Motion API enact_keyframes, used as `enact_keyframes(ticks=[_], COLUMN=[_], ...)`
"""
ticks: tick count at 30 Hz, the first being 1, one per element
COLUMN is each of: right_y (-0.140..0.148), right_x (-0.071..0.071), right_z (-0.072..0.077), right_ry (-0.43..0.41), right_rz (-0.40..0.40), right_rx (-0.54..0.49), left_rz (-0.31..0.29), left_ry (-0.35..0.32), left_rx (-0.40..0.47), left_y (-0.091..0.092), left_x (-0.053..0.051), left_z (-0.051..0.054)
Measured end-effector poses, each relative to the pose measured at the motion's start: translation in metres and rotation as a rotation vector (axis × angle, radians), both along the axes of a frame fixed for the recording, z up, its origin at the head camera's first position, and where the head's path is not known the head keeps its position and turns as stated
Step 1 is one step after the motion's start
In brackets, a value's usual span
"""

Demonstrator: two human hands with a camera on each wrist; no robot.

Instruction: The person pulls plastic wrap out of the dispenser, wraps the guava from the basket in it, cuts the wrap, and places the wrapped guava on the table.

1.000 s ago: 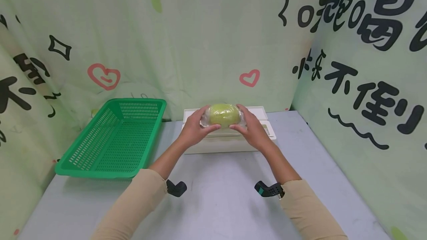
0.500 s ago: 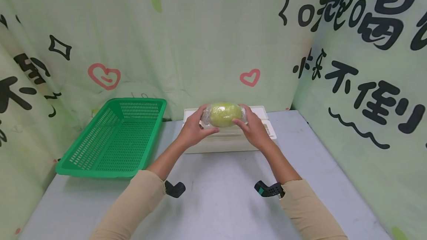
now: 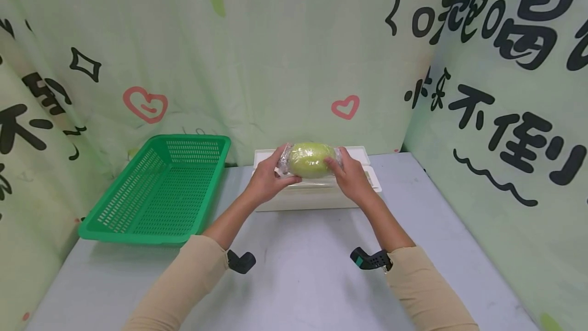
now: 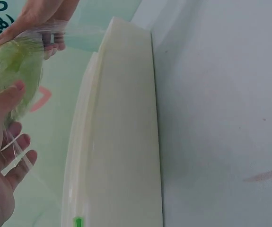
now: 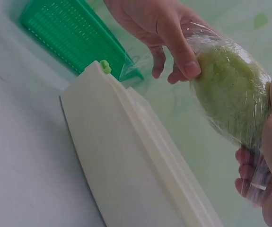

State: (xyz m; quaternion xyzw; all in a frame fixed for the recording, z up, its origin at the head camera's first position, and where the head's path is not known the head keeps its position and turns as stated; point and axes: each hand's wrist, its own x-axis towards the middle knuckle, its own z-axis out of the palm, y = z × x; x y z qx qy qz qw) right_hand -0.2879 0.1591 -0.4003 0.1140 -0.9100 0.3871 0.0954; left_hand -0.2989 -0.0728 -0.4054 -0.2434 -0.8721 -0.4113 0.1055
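A pale green oval fruit, wrapped in clear cling film, is held up in front of the white box. The left hand grips its left end and the bunched film there. At the other end the right hand holds on, its thumb laid along the fruit's side. In the right wrist view loose film gathers among the right fingers. A cream-white cling film dispenser, with a small green piece at one end, stands just below both hands. Behind the fruit, some fingers are hidden in the head view.
A green plastic basket with slotted sides stands at the left of the pale table. Printed curtains close off the back and both sides. A black wrist camera sits on each forearm.
The right thumb has moved up from below onto the fruit's right side. Slightly turned, the fruit shows more of its green face. The left hand stays almost in place.
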Motion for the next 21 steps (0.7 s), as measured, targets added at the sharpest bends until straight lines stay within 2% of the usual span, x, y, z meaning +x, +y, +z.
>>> enact_keyframes(ticks=[5,11,18,21], right_y=[0.0008,0.0006,-0.0006,-0.0018], right_x=[-0.0012,-0.0012,-0.0018,0.0], right_z=[0.0001,0.0004,-0.0011,-0.0039], right_ry=[-0.026,-0.048,0.015,0.058], right_rz=[0.005,0.01,0.057,0.087], right_rx=[-0.014,-0.038,-0.082,-0.066], left_rz=[0.022,-0.038,-0.041,-0.041], left_ry=[-0.007,-0.021,-0.07,-0.106], left_rx=[-0.008,0.011,0.028,0.051], left_y=[-0.0008,-0.002,-0.002,-0.0025], left_x=[-0.0003,-0.0017,-0.0008,0.0], left_z=[0.0024,0.0027,0.0022,0.0014])
